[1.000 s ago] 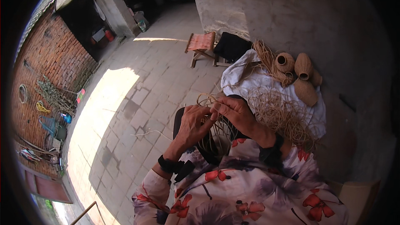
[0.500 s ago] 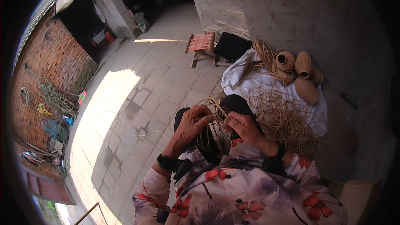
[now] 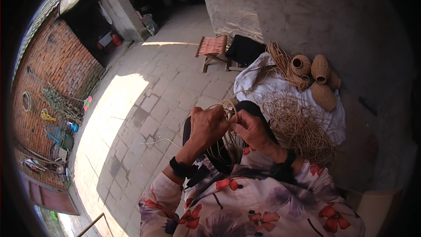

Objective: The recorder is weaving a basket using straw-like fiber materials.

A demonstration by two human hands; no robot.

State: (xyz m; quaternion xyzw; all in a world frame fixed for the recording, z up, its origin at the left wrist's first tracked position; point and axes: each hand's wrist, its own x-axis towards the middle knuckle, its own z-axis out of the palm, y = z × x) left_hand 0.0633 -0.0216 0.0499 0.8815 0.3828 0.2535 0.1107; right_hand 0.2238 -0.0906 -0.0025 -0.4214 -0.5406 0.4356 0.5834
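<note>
Above my lap, both hands work close together on loops of thin tan cord (image 3: pixel 229 103), which looks like twisted straw. My left hand (image 3: pixel 205 126) is closed round the loops with its back up. The thumb and fingers of my right hand (image 3: pixel 251 130) pinch the cord at the loops' right side, nearly touching the left hand. More strands hang below between my knees, and one loose end sticks out to the left over the paving. Just where the fingers meet the cord is partly hidden.
On a white cloth (image 3: pixel 247 81) at the right lie a tangled heap of cord (image 3: pixel 298 125), a straight cord bundle (image 3: pixel 279 60) and several woven vessels (image 3: pixel 320 68). A folding stool (image 3: pixel 212 45) and a black seat (image 3: pixel 244 50) stand ahead. A brick wall (image 3: pixel 57 57) runs along the left.
My left hand has turned so its back faces up, and moved slightly right. The right hand has shifted slightly left and up, bringing the hands closer together at the loops.
</note>
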